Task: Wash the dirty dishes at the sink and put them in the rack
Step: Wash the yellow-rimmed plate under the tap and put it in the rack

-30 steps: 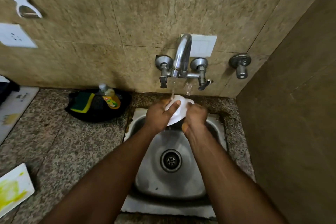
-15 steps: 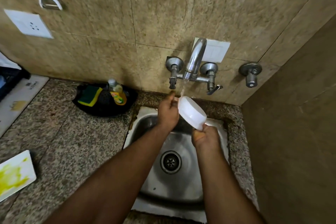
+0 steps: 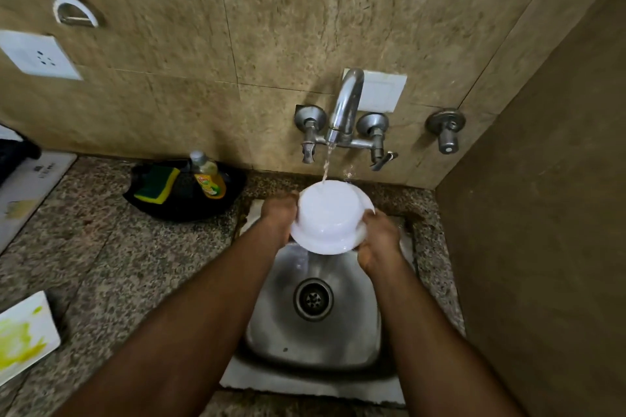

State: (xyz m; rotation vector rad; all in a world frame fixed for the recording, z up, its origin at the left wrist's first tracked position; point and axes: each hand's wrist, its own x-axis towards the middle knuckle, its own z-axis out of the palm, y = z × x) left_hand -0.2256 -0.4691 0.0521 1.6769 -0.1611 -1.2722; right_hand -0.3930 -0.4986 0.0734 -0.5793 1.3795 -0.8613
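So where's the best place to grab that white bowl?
Probably by its flared rim, from both sides. The white bowl is upside down and wet under the tap, so the rim gives the left hand and right hand a lip.

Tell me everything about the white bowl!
The white bowl looks like smooth, shiny plastic, round with a flat base and a flared rim. It is held upside down and tilted, base toward the camera, above the sink. Tap water pours onto its base. The left hand and right hand grip its sides.

beige marble-look wall tiles rise behind a speckled granite counter.
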